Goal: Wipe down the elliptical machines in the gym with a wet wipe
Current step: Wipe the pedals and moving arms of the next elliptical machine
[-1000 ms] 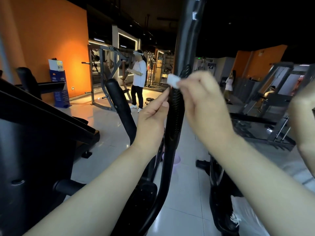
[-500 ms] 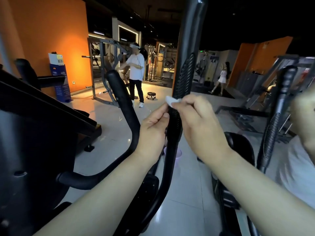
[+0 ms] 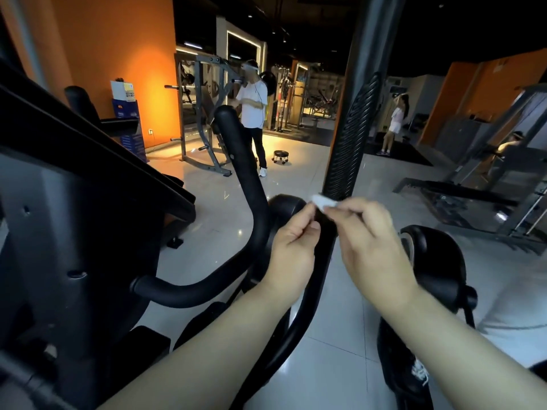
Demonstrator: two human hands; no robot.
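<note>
Left hand [image 3: 291,250] and right hand [image 3: 374,247] are up close together, one on each side of the tall black bar [image 3: 353,134] of the elliptical machine. Between them is the wet wipe [image 3: 322,200], a small white bit right at the bar, just under its bumpy grip part. The right hand pinches the right end of the wet wipe with its fingers curled. The left hand has curled fingers too, and its thumb and first finger hold the left end. The bar goes down between the two hands and bends toward the bottom of the picture.

To the left of the hands a fat curved handle [image 3: 247,179] stands up, then bends away toward the big black machine body [image 3: 77,220]. To the right, below the right hand, sits a round black cover [image 3: 438,255]. The floor [image 3: 334,368] is pale, shiny tile.

Far back, a person in a white shirt [image 3: 253,106] stands by a grey weight frame [image 3: 201,113], with a little round stool [image 3: 280,156] on the floor near their feet. Another person in white [image 3: 396,116] stands farther right on a dark mat. An orange wall [image 3: 118,39] glows on the left, with a blue stand [image 3: 130,125] in front of it.
</note>
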